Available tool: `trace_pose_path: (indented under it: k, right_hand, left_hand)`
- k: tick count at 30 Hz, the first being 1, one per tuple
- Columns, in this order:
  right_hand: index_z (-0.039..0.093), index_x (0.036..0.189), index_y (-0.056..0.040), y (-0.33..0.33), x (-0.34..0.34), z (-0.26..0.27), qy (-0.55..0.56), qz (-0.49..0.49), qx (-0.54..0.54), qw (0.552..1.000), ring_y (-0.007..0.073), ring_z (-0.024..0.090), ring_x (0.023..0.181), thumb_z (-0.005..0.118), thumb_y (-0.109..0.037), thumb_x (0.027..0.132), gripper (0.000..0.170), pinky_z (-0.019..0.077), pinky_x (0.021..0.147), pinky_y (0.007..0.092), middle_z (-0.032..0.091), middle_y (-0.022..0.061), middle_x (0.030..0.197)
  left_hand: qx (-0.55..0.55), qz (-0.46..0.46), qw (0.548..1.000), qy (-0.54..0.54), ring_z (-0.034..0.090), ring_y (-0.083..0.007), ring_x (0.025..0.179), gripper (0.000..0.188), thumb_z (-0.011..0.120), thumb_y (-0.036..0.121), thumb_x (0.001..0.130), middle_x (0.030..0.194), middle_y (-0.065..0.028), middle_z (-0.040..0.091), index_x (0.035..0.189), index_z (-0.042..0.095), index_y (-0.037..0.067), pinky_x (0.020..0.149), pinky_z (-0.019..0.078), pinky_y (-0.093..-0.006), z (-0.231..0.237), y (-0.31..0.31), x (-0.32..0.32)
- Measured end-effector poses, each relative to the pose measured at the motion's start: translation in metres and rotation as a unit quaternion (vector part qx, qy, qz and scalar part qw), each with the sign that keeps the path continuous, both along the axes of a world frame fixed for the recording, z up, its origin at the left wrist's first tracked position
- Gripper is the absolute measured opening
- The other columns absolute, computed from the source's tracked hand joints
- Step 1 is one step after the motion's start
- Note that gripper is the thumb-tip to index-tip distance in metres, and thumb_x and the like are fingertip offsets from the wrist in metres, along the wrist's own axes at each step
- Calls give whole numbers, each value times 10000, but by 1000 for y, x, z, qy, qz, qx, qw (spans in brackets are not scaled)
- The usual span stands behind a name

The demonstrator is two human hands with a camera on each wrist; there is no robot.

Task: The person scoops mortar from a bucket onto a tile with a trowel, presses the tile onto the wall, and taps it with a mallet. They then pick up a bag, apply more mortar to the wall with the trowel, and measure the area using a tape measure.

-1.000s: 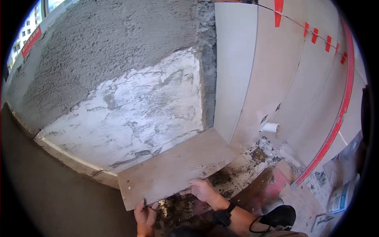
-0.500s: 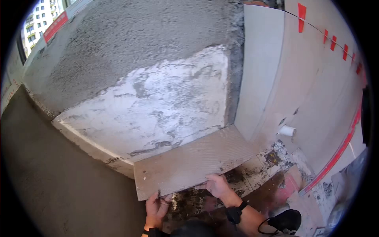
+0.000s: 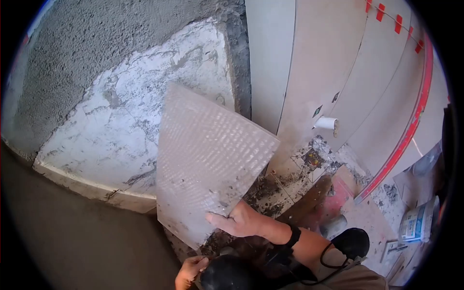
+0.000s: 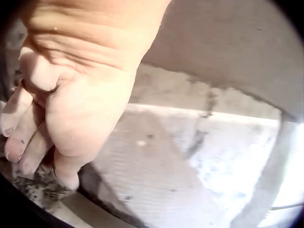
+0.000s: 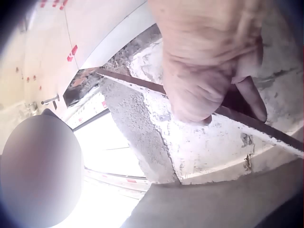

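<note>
Tile (image 3: 208, 154) now turned, its far corner raised before the white patch (image 3: 121, 116). Right hand (image 3: 238, 220) grips its near edge; left hand (image 3: 191, 271) has released it, fingers loosely bent.

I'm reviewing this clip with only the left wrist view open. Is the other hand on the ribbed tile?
Observer: Yes, the right hand grips the tile by an edge.
Operator: Does anything stick out of the wall beyond it?
Observer: A short white pipe juts from the panelled wall, right of the tile in the head view.
Operator: Anything standing farther right?
Observer: A bucket with a blue-and-white label.
</note>
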State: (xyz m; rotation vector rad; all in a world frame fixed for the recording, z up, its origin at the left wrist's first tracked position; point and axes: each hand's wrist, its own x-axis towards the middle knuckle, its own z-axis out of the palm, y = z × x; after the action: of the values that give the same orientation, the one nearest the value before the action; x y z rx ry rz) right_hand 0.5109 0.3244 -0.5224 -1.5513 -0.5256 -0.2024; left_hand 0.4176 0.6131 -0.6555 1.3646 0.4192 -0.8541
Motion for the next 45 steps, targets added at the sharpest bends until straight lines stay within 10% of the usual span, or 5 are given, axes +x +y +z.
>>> trace_pose_path:
  k: [2,6,12,31,45]
  right_hand:
    - [584,947,50,-3,3,1,-36,14,-32,999,344,594,770,589,-155,854,225,469,718,376,602,227,838]
    - [535,885,33,18,6,-12,-31,93,-160,982,385,515,515,577,-156,857,196,419,509,413,500,202,568]
    - [554,798,52,40,-6,-9,-51,155,-266,950,427,559,624,514,-142,821,200,434,585,502,546,230,610]
    - [536,1044,53,64,81,-104,96,61,-331,937,460,582,840,641,-201,812,359,447,712,511,603,290,816]
    - [531,968,77,57,121,-104,105,32,-367,924,481,576,775,627,-299,850,406,440,681,515,584,300,747]
  left_hand:
    - [58,81,989,-109,610,-189,664,494,694,255,828,771,-95,629,1169,530,-62,685,511,-281,46,9,5]
    - [38,278,799,-532,597,-217,971,837,750,404,754,1136,-132,566,1365,327,19,851,487,-380,132,-15,79]
    - [19,221,913,-344,576,-225,1000,603,716,206,811,1076,-62,532,1305,400,68,835,503,-346,139,5,96]
    - [88,304,835,-450,503,-201,1043,466,558,-57,801,1169,-106,509,1244,415,-30,944,393,-330,55,6,139]
    - [263,248,800,-479,549,-319,1065,591,667,256,843,1192,-223,556,1289,431,-51,925,425,-396,64,-4,173]
